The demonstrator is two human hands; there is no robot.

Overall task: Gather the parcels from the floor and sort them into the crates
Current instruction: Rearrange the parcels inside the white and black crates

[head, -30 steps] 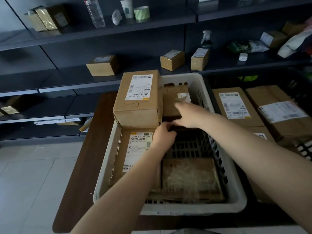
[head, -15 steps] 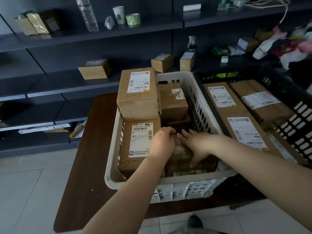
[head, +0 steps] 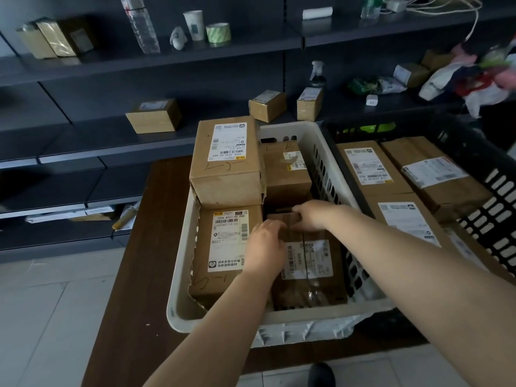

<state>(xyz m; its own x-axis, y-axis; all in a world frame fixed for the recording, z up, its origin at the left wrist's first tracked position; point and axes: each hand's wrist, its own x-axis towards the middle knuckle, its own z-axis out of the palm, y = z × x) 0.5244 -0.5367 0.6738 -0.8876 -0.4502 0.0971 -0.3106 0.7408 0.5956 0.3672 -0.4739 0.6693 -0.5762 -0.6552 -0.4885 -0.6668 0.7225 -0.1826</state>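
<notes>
Head: hands (head: 290, 233) seemingly grip parcel (head: 307, 272) in crate (head: 279, 317)

Parcel sorting storeroom, dark metal shelving (head: 156, 65) with labelled cardboard boxes (head: 154, 115), 2 crates (head: 329, 152) of parcels (head: 227, 160)

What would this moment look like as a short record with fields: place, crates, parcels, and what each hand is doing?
place: brown table in front of dark shelves
white crate: holds several cardboard parcels, one tall parcel stacked at its far left
black crate: to its right, holds labelled parcels
taped parcel: lies in the white crate, near right, label up
left hand: fingers curled on the taped parcel's far edge
right hand: grips the same far edge
shelf items: small boxes, tape roll, paper cup
</notes>
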